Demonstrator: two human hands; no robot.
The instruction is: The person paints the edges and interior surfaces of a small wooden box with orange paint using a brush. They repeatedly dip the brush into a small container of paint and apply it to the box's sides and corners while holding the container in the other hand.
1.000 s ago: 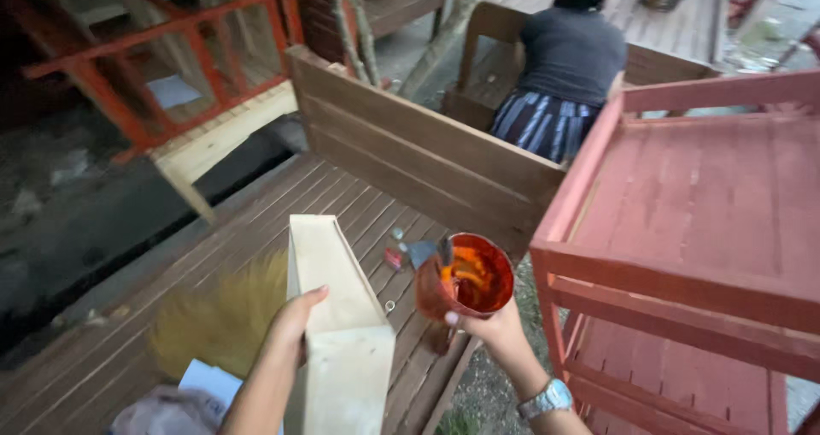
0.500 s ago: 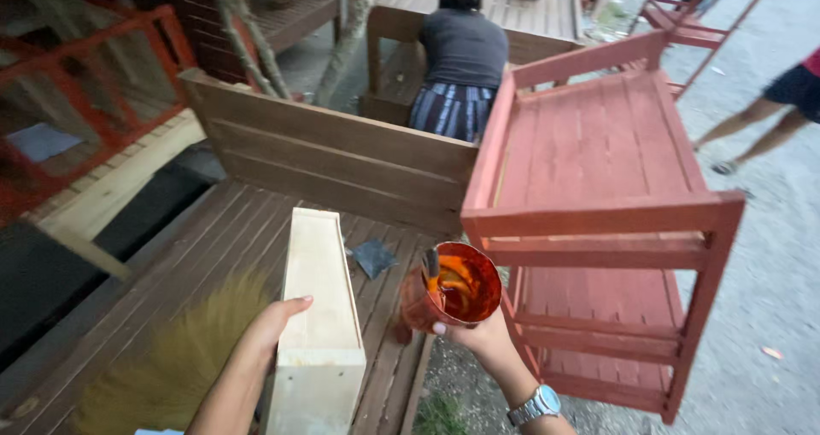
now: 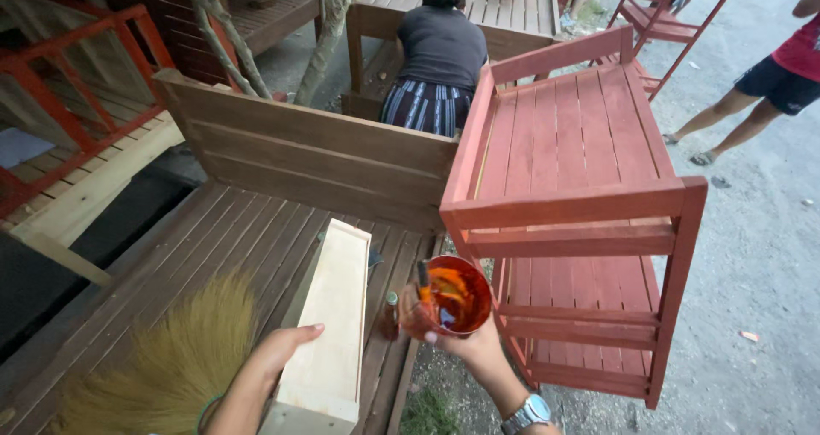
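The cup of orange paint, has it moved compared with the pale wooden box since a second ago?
No. The cup of orange paint in the right hand sits just right of the pale wooden box as before; the camera tilted instead.

Pale wooden box (image 3: 329, 324) on brown deck (image 3: 213, 247)

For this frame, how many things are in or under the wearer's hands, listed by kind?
Unpainted wooden box, under the left hand: 1
Cup of red paint, held in the right hand: 1
Brush standing in the cup: 1
Total: 3
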